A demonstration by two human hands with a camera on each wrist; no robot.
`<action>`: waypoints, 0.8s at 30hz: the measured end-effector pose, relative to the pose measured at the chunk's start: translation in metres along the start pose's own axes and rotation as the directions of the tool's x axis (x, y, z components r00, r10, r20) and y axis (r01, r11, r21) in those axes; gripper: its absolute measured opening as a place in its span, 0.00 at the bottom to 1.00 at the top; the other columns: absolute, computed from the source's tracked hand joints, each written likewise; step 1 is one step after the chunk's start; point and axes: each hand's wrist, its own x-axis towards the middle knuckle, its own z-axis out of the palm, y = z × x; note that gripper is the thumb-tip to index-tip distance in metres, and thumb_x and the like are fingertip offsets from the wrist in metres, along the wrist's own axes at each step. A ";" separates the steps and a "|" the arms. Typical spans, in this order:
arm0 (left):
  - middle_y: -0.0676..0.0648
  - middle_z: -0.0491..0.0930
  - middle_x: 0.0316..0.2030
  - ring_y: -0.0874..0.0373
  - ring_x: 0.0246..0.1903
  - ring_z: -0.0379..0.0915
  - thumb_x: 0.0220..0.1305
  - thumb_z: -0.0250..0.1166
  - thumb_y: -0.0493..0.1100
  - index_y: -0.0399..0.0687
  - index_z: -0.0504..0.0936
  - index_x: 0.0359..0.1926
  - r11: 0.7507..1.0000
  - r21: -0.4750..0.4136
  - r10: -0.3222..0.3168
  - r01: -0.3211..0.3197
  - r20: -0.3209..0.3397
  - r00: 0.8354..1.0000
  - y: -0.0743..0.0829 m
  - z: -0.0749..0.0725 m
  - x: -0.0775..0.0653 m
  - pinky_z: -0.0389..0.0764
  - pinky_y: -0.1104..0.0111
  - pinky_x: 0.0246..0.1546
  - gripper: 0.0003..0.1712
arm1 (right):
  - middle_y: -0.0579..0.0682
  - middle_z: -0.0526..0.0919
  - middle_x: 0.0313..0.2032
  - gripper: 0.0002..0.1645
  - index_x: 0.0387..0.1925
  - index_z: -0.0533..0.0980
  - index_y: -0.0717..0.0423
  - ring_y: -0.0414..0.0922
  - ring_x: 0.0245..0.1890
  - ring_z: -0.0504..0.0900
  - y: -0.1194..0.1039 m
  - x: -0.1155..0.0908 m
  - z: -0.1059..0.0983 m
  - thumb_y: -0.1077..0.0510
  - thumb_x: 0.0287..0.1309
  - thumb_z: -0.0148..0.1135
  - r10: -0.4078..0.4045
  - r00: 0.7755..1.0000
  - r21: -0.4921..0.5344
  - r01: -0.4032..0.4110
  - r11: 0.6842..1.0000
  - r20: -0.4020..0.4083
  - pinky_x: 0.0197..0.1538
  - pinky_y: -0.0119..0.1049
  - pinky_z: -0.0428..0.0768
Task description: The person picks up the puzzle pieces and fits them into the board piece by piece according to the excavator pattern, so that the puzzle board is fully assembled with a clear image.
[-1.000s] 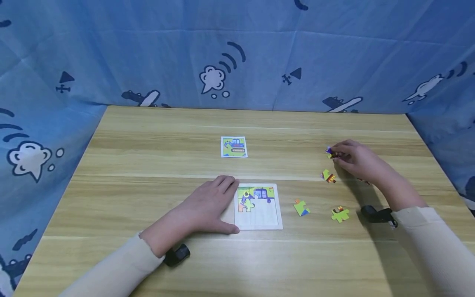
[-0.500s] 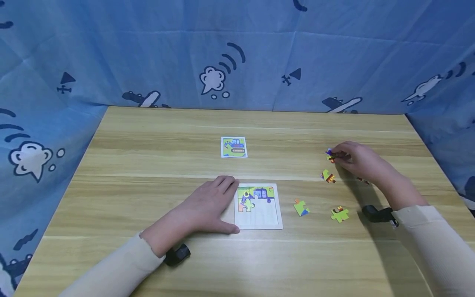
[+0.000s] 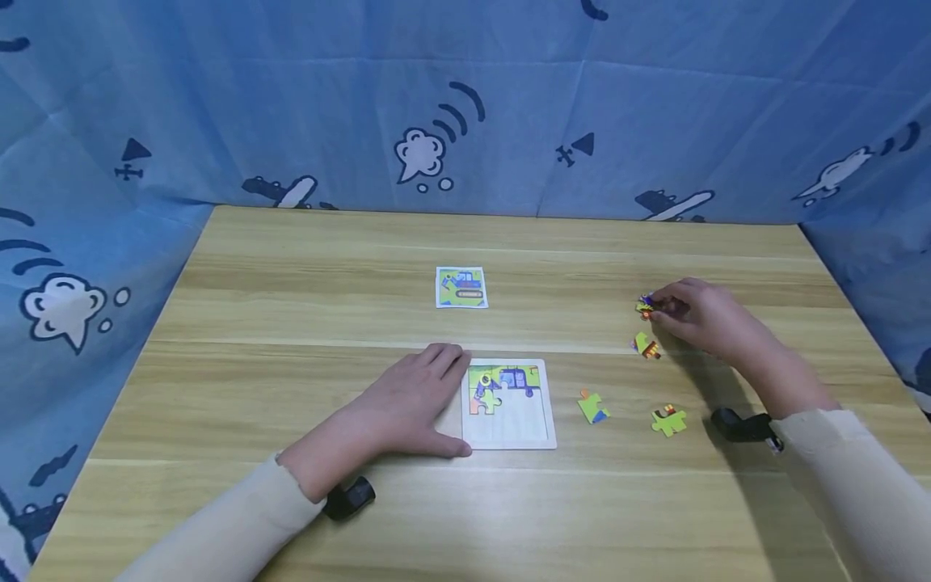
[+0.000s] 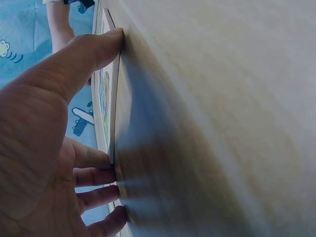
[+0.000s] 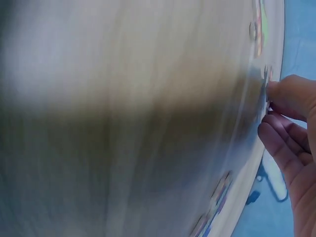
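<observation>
A white puzzle tray (image 3: 534, 424) lies on the table with several joined pieces in its upper left part, showing part of a blue vehicle. My left hand (image 3: 410, 404) rests at the tray's left edge, thumb at the near corner and fingers at the far one. Over to the right, my right hand (image 3: 705, 319) pinches a small colourful puzzle piece (image 3: 643, 305) between thumb and fingers, low at the table; the fingers hide part of it. A green puzzle piece with brown stripes (image 3: 646, 346) lies just nearer than that hand.
Between the tray and my right forearm lie a green-and-blue piece (image 3: 594, 406) and a mostly green piece (image 3: 668, 421). A picture card of an excavator (image 3: 461, 288) lies beyond the tray. A blue patterned curtain (image 3: 502, 105) hangs behind the wooden table (image 3: 327, 275).
My right hand and the pinched piece have shifted slightly, showing more of the piece. A piece that showed beside the right wrist is now hidden. The left hand stays on the tray.
</observation>
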 end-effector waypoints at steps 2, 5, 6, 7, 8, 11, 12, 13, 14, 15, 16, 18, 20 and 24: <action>0.41 0.63 0.76 0.46 0.76 0.58 0.55 0.68 0.76 0.38 0.58 0.80 1.000 0.000 -0.001 0.001 0.004 1.000 0.000 -0.001 0.000 0.67 0.52 0.76 0.66 | 0.61 0.86 0.41 0.17 0.49 0.83 0.67 0.50 0.38 0.83 -0.007 -0.002 0.000 0.63 0.61 0.73 -0.021 0.999 0.011 0.022 1.000 -0.032 0.39 0.42 0.83; 0.41 0.62 0.76 0.46 0.76 0.58 0.55 0.68 0.76 0.38 0.58 0.80 1.000 0.000 -0.004 0.004 0.009 1.000 0.001 -0.001 0.000 0.67 0.52 0.76 0.66 | 0.59 0.87 0.40 0.15 0.48 0.84 0.65 0.49 0.37 0.84 -0.022 -0.006 0.000 0.63 0.60 0.74 -0.094 0.991 0.013 0.096 0.995 -0.093 0.35 0.39 0.82; 0.41 0.62 0.77 0.46 0.77 0.58 0.55 0.68 0.76 0.38 0.58 0.81 1.000 0.001 -0.006 0.006 0.012 1.000 0.001 -0.001 0.000 0.67 0.52 0.76 0.66 | 0.59 0.87 0.40 0.15 0.48 0.84 0.65 0.49 0.37 0.85 -0.027 -0.007 0.001 0.64 0.59 0.74 -0.117 0.987 0.019 0.119 0.993 -0.108 0.34 0.38 0.82; 0.41 0.62 0.77 0.46 0.77 0.57 0.55 0.68 0.76 0.38 0.57 0.81 1.000 0.002 -0.007 0.007 0.014 1.000 0.001 -0.001 0.000 0.67 0.52 0.76 0.66 | 0.58 0.87 0.40 0.15 0.47 0.85 0.63 0.48 0.36 0.85 -0.033 -0.009 0.001 0.64 0.59 0.75 -0.140 0.982 0.017 0.144 0.989 -0.124 0.33 0.36 0.81; 0.41 0.62 0.77 0.46 0.77 0.57 0.55 0.68 0.76 0.38 0.57 0.81 1.000 0.002 -0.010 0.010 0.017 1.000 0.001 -0.002 0.000 0.67 0.52 0.76 0.66 | 0.57 0.87 0.39 0.15 0.46 0.85 0.62 0.47 0.35 0.85 -0.039 -0.010 0.003 0.64 0.57 0.76 -0.167 0.976 0.015 0.171 0.985 -0.139 0.32 0.35 0.80; 0.40 0.61 0.78 0.46 0.78 0.57 0.55 0.68 0.76 0.38 0.57 0.81 1.000 0.002 -0.014 0.014 0.024 1.000 0.001 -0.002 0.001 0.66 0.51 0.77 0.67 | 0.54 0.87 0.40 0.15 0.45 0.85 0.61 0.44 0.35 0.84 -0.058 -0.015 0.007 0.67 0.54 0.76 -0.234 0.958 0.032 0.242 0.970 -0.165 0.33 0.37 0.83; 0.40 0.61 0.78 0.46 0.78 0.57 0.55 0.68 0.76 0.38 0.57 0.81 1.000 0.003 -0.014 0.014 0.026 1.000 0.001 -0.002 0.001 0.66 0.51 0.77 0.67 | 0.52 0.86 0.39 0.15 0.45 0.86 0.60 0.43 0.34 0.82 -0.064 -0.017 0.008 0.69 0.53 0.76 -0.252 0.952 0.039 0.262 0.964 -0.171 0.33 0.37 0.83; 0.40 0.61 0.78 0.46 0.78 0.56 0.56 0.68 0.76 0.38 0.57 0.81 1.000 0.003 -0.015 0.015 0.028 0.999 0.001 -0.003 0.001 0.66 0.51 0.77 0.66 | 0.51 0.86 0.39 0.16 0.44 0.86 0.60 0.42 0.34 0.82 -0.070 -0.018 0.010 0.69 0.53 0.77 -0.271 0.947 0.042 0.282 0.959 -0.176 0.34 0.38 0.84; 0.41 0.61 0.78 0.46 0.78 0.56 0.56 0.68 0.76 0.38 0.57 0.81 1.000 0.003 -0.015 0.015 0.030 0.999 0.001 -0.003 0.001 0.66 0.51 0.77 0.66 | 0.50 0.86 0.39 0.16 0.44 0.86 0.59 0.40 0.34 0.81 -0.076 -0.020 0.011 0.70 0.52 0.76 -0.283 0.944 0.043 0.294 0.955 -0.171 0.34 0.38 0.85; 0.41 0.61 0.78 0.46 0.78 0.56 0.56 0.68 0.76 0.38 0.57 0.81 1.000 0.003 -0.016 0.016 0.033 0.999 0.001 -0.003 0.001 0.66 0.51 0.77 0.66 | 0.50 0.86 0.40 0.16 0.44 0.86 0.59 0.40 0.35 0.80 -0.081 -0.021 0.012 0.70 0.53 0.76 -0.294 0.941 0.045 0.306 0.951 -0.166 0.35 0.38 0.85; 0.40 0.61 0.78 0.45 0.78 0.56 0.56 0.68 0.76 0.38 0.57 0.81 1.000 0.002 -0.016 0.016 0.034 0.999 0.001 -0.004 0.000 0.66 0.51 0.77 0.66 | 0.50 0.86 0.40 0.16 0.45 0.86 0.59 0.40 0.35 0.80 -0.087 -0.021 0.013 0.69 0.53 0.76 -0.299 0.942 0.047 0.309 0.950 -0.153 0.35 0.38 0.85; 0.40 0.61 0.78 0.45 0.78 0.56 0.56 0.68 0.76 0.38 0.57 0.81 1.000 0.001 -0.016 0.016 0.033 0.999 0.001 -0.004 0.000 0.66 0.51 0.77 0.66 | 0.50 0.86 0.42 0.15 0.45 0.85 0.59 0.40 0.36 0.81 -0.099 -0.023 0.014 0.68 0.55 0.76 -0.308 0.944 0.052 0.316 0.947 -0.116 0.38 0.39 0.87; 0.40 0.61 0.77 0.45 0.77 0.57 0.55 0.68 0.76 0.38 0.57 0.81 1.000 -0.001 -0.015 0.015 0.030 0.999 0.001 -0.005 0.000 0.67 0.51 0.77 0.66 | 0.51 0.86 0.43 0.14 0.45 0.85 0.59 0.41 0.38 0.83 -0.110 -0.025 0.017 0.66 0.56 0.76 -0.330 0.941 0.051 0.334 0.941 -0.082 0.40 0.39 0.88; 0.40 0.62 0.77 0.45 0.77 0.58 0.55 0.68 0.76 0.38 0.57 0.80 1.000 0.003 -0.008 0.008 0.022 1.000 0.001 -0.003 0.000 0.67 0.51 0.76 0.66 | 0.49 0.86 0.45 0.14 0.46 0.85 0.57 0.41 0.42 0.85 -0.129 -0.030 0.025 0.63 0.57 0.76 -0.396 0.917 0.059 0.398 0.915 -0.041 0.45 0.38 0.89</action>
